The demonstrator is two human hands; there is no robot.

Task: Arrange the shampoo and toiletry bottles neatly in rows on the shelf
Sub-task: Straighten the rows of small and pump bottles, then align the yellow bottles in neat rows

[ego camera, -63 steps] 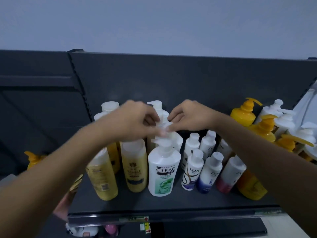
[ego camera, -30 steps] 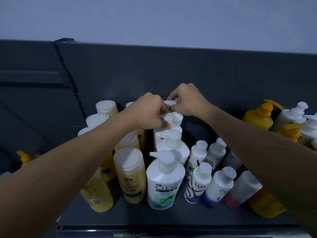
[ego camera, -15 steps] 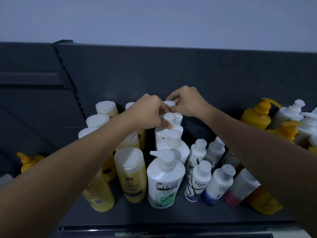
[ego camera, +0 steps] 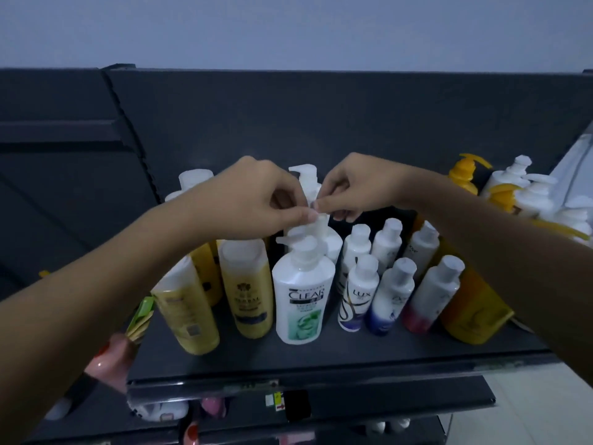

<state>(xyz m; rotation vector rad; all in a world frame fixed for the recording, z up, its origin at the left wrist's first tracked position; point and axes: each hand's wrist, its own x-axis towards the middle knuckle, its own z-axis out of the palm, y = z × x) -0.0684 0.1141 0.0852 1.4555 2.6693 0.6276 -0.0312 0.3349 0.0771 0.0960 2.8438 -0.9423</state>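
Pale grey-blue wall rises above a dark back panel. Below it a dark shelf carries upright bottles in columns running from its front edge to the back.

Near the middle of the shelf three white pump bottles stand one behind another. The CLEAR bottle is at the front, the middle pump bottle is close behind it, and the rear pump bottle is by the back panel.

The left hand and right hand meet over the middle pump bottle. The fingers of both are curled and pinch the top of its pump head from either side. Its long axis is vertical. Its spout is hidden, so I cannot tell which way it points.

The spouts of the CLEAR bottle and the rear pump bottle point toward the shelf's left end. Yellow bottles stand to the left, small white bottles to the right, and yellow and white pump bottles crowd the right rear corner.
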